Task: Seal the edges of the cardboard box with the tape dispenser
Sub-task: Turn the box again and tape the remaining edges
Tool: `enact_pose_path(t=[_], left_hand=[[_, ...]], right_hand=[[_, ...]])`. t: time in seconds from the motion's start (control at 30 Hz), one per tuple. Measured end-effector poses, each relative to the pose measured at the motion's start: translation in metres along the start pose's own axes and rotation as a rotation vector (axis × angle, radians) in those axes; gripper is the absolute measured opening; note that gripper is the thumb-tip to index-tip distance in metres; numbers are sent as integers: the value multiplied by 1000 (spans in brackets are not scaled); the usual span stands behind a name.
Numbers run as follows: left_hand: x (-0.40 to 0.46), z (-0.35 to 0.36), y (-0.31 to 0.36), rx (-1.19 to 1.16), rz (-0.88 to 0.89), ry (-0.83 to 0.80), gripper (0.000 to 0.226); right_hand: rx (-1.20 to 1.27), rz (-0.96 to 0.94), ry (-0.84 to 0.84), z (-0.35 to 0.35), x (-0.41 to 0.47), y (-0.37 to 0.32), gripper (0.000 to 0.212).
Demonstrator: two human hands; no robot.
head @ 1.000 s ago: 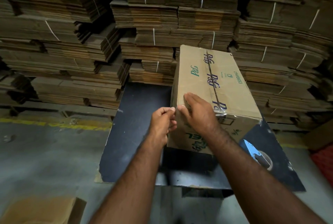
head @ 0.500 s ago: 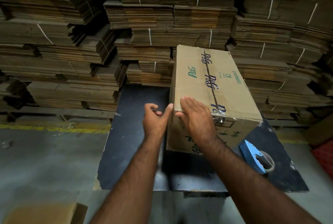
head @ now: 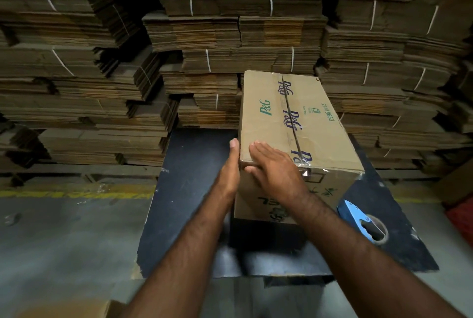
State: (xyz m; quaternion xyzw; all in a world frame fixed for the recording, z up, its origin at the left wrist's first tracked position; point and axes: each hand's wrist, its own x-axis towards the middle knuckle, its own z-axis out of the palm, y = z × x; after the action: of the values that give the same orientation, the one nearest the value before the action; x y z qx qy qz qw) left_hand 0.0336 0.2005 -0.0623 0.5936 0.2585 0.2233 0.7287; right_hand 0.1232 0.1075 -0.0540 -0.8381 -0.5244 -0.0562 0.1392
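Observation:
A closed cardboard box (head: pixel 314 133) printed with blue and green letters stands on a dark table (head: pixel 184 189). Clear tape runs along its top centre seam and over the near edge. My left hand (head: pixel 230 171) lies flat against the box's left side near the front corner, fingers straight. My right hand (head: pixel 273 169) rests palm down on the near left corner of the top, fingers spread. A blue tape dispenser (head: pixel 363 220) lies on the table to the right of the box, untouched by either hand.
Tall stacks of flattened, strapped cardboard (head: pixel 230 36) fill the whole background behind the table. A grey concrete floor (head: pixel 64 241) with a yellow line lies to the left. Another cardboard piece (head: pixel 64 308) shows at the bottom left, and something red (head: pixel 460 220) at the right edge.
My left hand went from pinched fingers at the box's front corner to lying flat along its left side. My right hand flattened on the top corner. The view shifted slightly.

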Motion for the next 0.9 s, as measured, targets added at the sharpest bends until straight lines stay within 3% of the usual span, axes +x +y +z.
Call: enact_pose_path(t=[0.07, 0.2, 0.3, 0.47, 0.6, 0.73, 0.9], left_hand=[[1, -5, -4, 196, 111, -16, 65], [5, -9, -24, 614, 458, -98, 54], [21, -18, -43, 856, 614, -103, 54], [30, -29, -40, 1130, 719, -112, 52], [26, -21, -28, 1295, 766, -98, 55], [30, -17, -29, 1342, 779, -77, 54], [28, -23, -32, 1430, 793, -88, 58]], right_hand=[[16, -32, 32, -12, -2, 9, 48], [-101, 11, 71, -6, -9, 23, 55], [-162, 8, 45, 9, -10, 24, 58], [-147, -61, -40, 0, -13, 40, 61], [-124, -31, -12, -9, -20, 48, 61], [-176, 66, -27, -14, -25, 59, 72], [-182, 5, -28, -12, -38, 72, 63]])
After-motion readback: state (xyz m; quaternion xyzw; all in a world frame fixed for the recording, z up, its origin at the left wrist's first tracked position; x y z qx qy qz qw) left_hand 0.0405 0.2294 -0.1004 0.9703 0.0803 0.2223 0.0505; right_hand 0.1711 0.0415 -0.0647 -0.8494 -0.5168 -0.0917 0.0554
